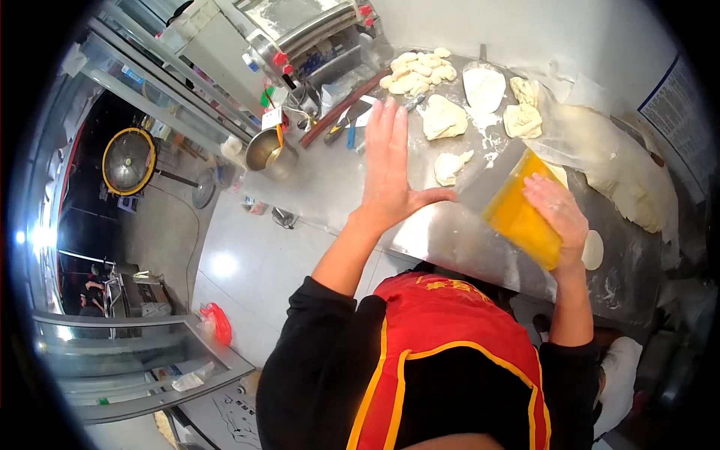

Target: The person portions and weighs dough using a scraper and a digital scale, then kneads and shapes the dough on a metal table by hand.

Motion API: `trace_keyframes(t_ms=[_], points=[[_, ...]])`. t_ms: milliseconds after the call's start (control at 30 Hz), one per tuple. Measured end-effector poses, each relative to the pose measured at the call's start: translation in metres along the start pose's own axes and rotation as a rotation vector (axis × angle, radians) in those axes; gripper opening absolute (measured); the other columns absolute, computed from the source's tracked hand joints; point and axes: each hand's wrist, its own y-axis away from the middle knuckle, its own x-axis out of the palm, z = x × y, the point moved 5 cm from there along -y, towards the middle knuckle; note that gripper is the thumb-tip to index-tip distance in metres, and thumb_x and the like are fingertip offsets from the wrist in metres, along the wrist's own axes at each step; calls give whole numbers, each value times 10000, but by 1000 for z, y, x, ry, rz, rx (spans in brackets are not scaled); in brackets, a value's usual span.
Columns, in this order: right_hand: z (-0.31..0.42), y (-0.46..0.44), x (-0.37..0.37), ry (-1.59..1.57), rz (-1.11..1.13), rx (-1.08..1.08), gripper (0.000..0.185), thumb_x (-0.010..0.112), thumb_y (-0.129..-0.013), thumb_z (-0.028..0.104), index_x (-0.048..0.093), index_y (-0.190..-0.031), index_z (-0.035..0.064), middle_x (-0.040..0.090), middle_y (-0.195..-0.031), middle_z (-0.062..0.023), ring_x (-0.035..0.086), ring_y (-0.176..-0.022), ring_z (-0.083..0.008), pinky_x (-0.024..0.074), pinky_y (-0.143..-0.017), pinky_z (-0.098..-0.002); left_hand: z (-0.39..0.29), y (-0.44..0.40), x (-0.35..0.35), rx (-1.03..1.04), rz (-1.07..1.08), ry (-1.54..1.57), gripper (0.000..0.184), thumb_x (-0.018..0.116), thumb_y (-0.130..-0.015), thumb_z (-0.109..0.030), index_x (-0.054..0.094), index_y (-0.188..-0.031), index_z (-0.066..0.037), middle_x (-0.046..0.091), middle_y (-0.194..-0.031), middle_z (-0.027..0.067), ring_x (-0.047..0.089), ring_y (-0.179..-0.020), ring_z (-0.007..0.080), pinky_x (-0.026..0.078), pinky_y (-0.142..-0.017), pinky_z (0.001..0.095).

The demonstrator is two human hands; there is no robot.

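My right hand [556, 214] grips a dough scraper by its broad yellow handle [521, 214]; the grey metal blade [491, 176] points up and left, raised over the metal worktable. My left hand [388, 161] is open above the table, fingers straight, thumb stretched toward the blade's edge. Whether the thumb touches the blade I cannot tell. Just beyond the blade lies a small lump of dough [450, 169]. Farther back sit a larger lump [444, 118] and a floured flat piece [484, 90]. A pale dough disc [592, 250] lies to the right of my right hand.
Cut dough pieces [420, 71] are heaped at the back, near a dough-rolling machine [300, 45]. A metal pot [271, 154] stands at the table's left end, beside a dark red rod [341, 112]. Plastic sheeting [611, 161] covers a large pale mass at right.
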Motion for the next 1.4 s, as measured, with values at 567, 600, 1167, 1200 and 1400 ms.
trace_keyframes(t_ms=[567, 600, 1167, 1200, 1400], points=[[-8, 3, 29, 29, -7, 97, 312, 691, -734, 97, 677, -1041, 41, 689, -1053, -119, 648, -1031, -287, 486, -931, -383, 26, 10, 26, -698, 28, 1785, 1129, 285, -785, -833, 93, -1481, 36, 160, -1543, 202, 180, -1434, 284, 143, -1175, 409], [-11, 7, 32, 14, -6, 112, 311, 692, -735, 91, 676, -1041, 40, 688, -1052, -122, 649, -1029, -287, 491, -924, -379, 30, 13, 30, -808, -58, 2016, 1108, 268, -801, -821, 110, -1476, 43, 168, -1540, 203, 184, -1432, 287, 156, -1174, 411], [-166, -34, 184, -155, 32, 592, 586, 588, -846, 107, 356, -1384, 89, 634, -1082, -211, 628, -996, -350, 482, -859, -383, 97, 188, 52, -1625, 18, 1121, 494, 401, -1007, -374, 514, -1251, 41, 621, -1175, 167, 606, -1064, 222, 474, -907, 318], [-176, -53, 198, -133, 45, 556, 628, 581, -841, 100, 322, -1412, 118, 630, -1088, -223, 619, -1006, -377, 481, -866, -396, 98, 197, 48, -1644, 15, 1088, 480, 414, -1004, -365, 523, -1242, 37, 629, -1159, 161, 609, -1053, 214, 475, -896, 309], [-235, -104, 283, 12, 346, 766, 814, 582, -819, 115, 159, -1493, 286, 645, -1030, -225, 633, -925, -391, 489, -827, -451, 103, 228, 41, -1745, -52, 1009, 438, 456, -990, -330, 547, -1214, 35, 648, -1108, 138, 616, -1015, 202, 473, -877, 295]])
